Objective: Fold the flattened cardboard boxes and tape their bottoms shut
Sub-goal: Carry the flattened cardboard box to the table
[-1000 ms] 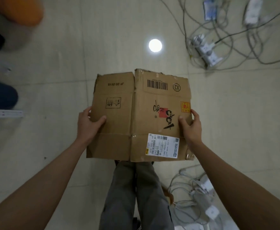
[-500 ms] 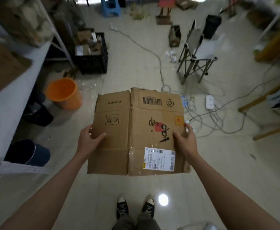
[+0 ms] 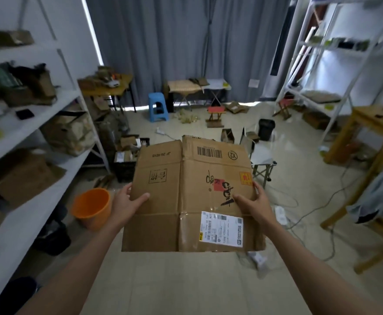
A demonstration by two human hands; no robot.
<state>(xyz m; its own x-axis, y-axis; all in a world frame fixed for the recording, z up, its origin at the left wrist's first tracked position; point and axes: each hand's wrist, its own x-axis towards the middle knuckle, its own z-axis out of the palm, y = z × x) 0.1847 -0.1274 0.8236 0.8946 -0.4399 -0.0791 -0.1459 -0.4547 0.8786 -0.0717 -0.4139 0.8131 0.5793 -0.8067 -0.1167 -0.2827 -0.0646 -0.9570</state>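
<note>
The flattened cardboard box [image 3: 190, 196] hangs unopened above the floor, left hand [image 3: 127, 202] and right hand [image 3: 253, 201] pinching its side edges, so folding and taping both remain.

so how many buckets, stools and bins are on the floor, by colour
orange bucket: 1
blue stool: 1
red stool: 1
black bin: 1
total: 4

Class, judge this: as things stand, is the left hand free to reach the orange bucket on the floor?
Probably not: the left hand grips the flattened cardboard box, and the orange bucket sits lower, on the floor.
</note>
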